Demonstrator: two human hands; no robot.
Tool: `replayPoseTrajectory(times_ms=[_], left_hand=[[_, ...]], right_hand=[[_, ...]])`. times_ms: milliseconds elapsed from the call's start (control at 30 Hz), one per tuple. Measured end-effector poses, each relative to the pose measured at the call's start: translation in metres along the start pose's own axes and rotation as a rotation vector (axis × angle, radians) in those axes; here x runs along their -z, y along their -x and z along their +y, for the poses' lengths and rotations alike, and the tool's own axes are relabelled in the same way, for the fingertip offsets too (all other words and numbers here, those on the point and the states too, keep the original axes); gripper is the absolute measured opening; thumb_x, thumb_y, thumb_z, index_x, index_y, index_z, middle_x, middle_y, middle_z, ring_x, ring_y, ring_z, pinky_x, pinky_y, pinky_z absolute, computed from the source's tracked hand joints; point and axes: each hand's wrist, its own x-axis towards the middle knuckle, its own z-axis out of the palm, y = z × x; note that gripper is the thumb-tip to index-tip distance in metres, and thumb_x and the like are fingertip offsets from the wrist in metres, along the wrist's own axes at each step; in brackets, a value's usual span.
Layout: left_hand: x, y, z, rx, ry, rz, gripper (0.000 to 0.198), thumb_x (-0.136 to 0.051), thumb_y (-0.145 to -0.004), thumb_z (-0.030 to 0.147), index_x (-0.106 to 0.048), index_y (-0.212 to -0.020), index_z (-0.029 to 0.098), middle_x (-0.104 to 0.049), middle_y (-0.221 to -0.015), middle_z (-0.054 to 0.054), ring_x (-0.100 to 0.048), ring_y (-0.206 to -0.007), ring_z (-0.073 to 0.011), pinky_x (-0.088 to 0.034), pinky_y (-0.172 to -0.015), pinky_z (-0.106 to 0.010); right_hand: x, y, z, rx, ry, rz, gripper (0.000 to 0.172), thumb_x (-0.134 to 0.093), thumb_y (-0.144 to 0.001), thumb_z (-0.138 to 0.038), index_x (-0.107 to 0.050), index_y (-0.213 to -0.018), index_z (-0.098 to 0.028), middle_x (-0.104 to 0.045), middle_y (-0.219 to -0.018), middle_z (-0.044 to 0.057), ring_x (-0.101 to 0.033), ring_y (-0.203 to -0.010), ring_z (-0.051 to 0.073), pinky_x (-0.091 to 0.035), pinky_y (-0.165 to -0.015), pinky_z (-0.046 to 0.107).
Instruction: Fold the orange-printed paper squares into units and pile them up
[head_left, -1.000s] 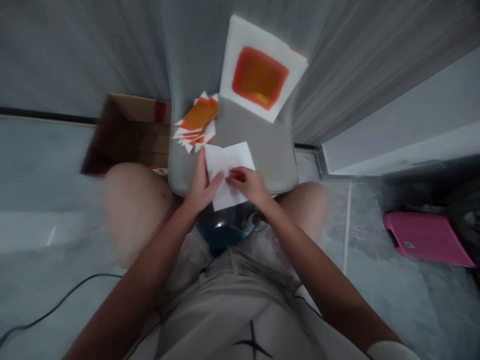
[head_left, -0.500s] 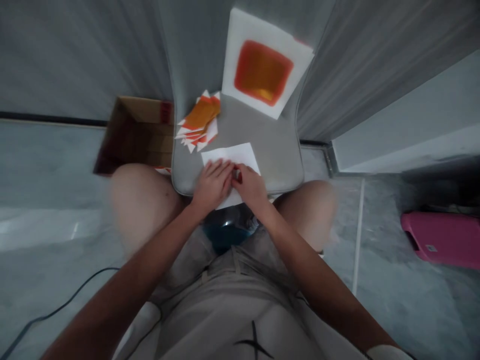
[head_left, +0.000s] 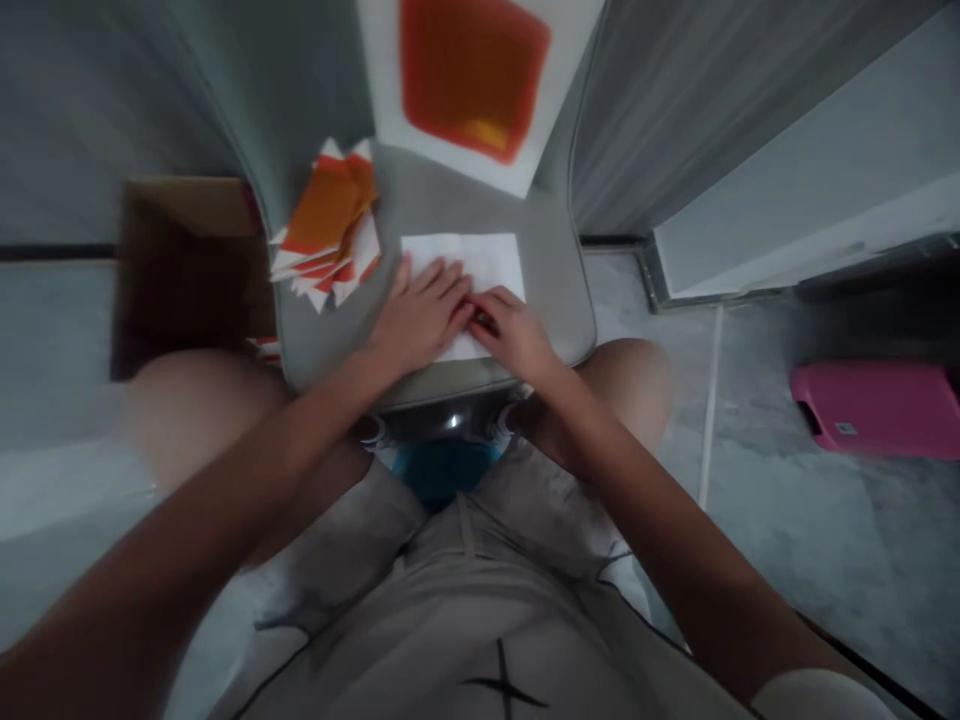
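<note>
most of the working area is taken up by a grey chair [head_left: 559,300], on whose seat the paper is laid out. beside it, on the left, a cardboard box [head_left: 191,225] is stood on the floor; well apart on the right, a pink object [head_left: 877,408] is seen, its kind not made clear. at the back of the chair a large printed sheet [head_left: 472,85] is placed, white with an orange-red patch, its far edge cut off by the frame. on the left of the seat a loose pile of folded pieces [head_left: 330,215], orange and white with pointed corners, is gathered.

near the front edge of the seat lies the white sheet [head_left: 491,260], partly covered by both hands. by the left hand [head_left: 420,315] nothing is grasped: it is laid palm down with the fingers spread on the paper. the right hand [head_left: 514,335] is curled, its fingertips brought up to the left thumb; whether paper is pinched there cannot be told.

the step in hand is judged to be the flattening or creasing of the sheet. for the next move, a steady hold by the left hand and an even press along the paper would be called for.
</note>
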Motion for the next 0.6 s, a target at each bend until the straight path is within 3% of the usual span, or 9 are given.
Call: replayPoseTrajectory(times_ms=[167, 367, 467, 600], left_hand=[[0.001, -0.011, -0.011, -0.037, 0.039, -0.034, 0.058, -0.027, -0.111, 0.042, -0.039, -0.164, 0.022, -0.036, -0.172, -0.009, -0.026, -0.163, -0.0305, -0.012, -0.133, -0.061], [0.000, -0.007, -0.013, -0.024, 0.123, -0.039, 0.060, -0.027, -0.111, 0.039, -0.031, -0.167, 0.019, -0.031, -0.175, -0.011, -0.022, -0.164, -0.0320, -0.004, -0.134, -0.062], [-0.001, -0.008, -0.019, -0.039, 0.222, -0.044, 0.065, -0.038, -0.108, 0.044, -0.028, -0.168, 0.022, -0.030, -0.175, -0.009, -0.021, -0.163, -0.0368, -0.004, -0.133, -0.063], [0.000, -0.011, -0.030, -0.034, 0.327, -0.135, 0.086, -0.056, -0.098, 0.063, -0.027, -0.168, 0.023, -0.025, -0.176, -0.008, -0.016, -0.163, -0.0445, -0.002, -0.131, -0.067]], right_hand=[[0.006, -0.008, 0.022, 0.105, -0.039, -0.023, 0.036, -0.064, -0.102, -0.038, -0.066, -0.135, -0.025, -0.063, -0.121, 0.011, -0.061, -0.112, 0.028, -0.055, -0.100, 0.045], [0.008, -0.009, 0.029, 0.091, -0.066, -0.076, 0.063, -0.074, -0.091, -0.061, -0.059, -0.142, -0.027, -0.060, -0.129, 0.012, -0.060, -0.115, 0.032, -0.054, -0.101, 0.050], [0.013, -0.011, 0.025, 0.028, -0.050, -0.148, 0.077, -0.076, -0.085, -0.069, -0.055, -0.146, -0.027, -0.058, -0.135, 0.014, -0.058, -0.119, 0.034, -0.054, -0.101, 0.050], [0.021, -0.013, 0.019, -0.004, -0.025, -0.232, 0.093, -0.079, -0.077, -0.076, -0.051, -0.150, -0.027, -0.057, -0.138, 0.014, -0.055, -0.126, 0.036, -0.052, -0.103, 0.051]])
